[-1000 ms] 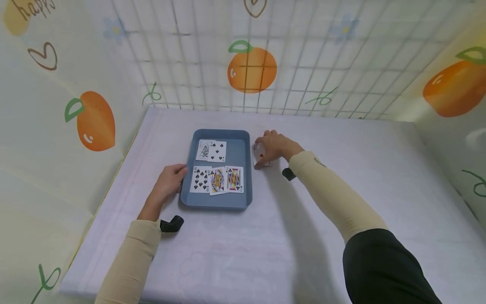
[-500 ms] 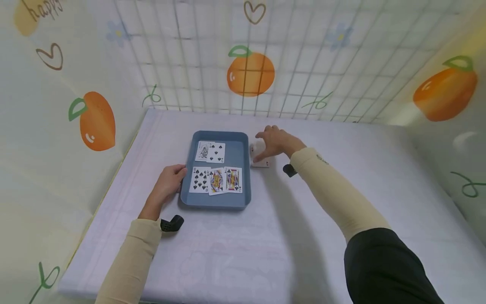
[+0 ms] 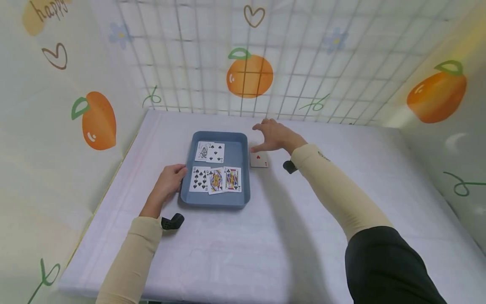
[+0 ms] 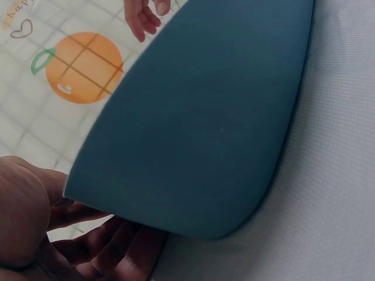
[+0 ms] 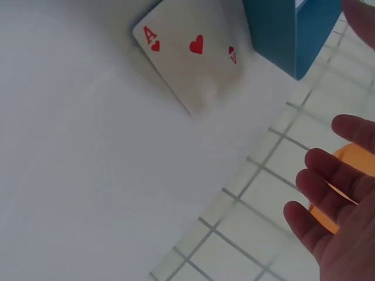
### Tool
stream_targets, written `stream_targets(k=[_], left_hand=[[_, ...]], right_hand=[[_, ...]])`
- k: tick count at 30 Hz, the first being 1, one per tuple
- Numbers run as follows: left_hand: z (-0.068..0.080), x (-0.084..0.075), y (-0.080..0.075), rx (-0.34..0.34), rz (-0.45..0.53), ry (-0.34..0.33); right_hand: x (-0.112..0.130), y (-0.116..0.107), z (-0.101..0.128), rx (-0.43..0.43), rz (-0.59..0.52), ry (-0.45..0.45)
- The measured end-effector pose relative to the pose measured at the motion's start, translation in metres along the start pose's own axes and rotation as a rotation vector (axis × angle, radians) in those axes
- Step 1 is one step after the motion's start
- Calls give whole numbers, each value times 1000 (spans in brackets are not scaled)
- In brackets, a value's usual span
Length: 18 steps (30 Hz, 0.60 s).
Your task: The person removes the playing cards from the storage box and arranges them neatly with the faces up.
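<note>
1. Left hand [image 3: 168,181] grips blue tray [image 3: 234,150] at its left edge.
2. Right hand [image 3: 275,136] spread wide, holding nothing, at the far end of the ace of hearts [image 3: 260,161], right of tray.
3. Judged step: positioning the ace; taking it calls for a lower, narrower pinch.

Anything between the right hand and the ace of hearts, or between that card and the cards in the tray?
Nothing visible stands between the right hand and the ace of hearts. Between it and the cards inside the blue tray stands the tray's right wall.
</note>
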<state>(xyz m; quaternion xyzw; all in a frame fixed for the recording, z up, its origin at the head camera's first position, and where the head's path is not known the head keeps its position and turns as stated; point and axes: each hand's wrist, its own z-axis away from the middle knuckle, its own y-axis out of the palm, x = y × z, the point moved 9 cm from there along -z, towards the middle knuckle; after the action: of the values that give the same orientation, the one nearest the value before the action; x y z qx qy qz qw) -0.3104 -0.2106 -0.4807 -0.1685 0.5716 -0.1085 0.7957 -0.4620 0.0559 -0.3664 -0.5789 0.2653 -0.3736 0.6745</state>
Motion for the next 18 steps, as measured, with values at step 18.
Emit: stream_targets(k=[18], left_hand=[[-5, 3, -2, 6, 30, -24]], right_hand=[[25, 1, -12, 22, -37, -14]])
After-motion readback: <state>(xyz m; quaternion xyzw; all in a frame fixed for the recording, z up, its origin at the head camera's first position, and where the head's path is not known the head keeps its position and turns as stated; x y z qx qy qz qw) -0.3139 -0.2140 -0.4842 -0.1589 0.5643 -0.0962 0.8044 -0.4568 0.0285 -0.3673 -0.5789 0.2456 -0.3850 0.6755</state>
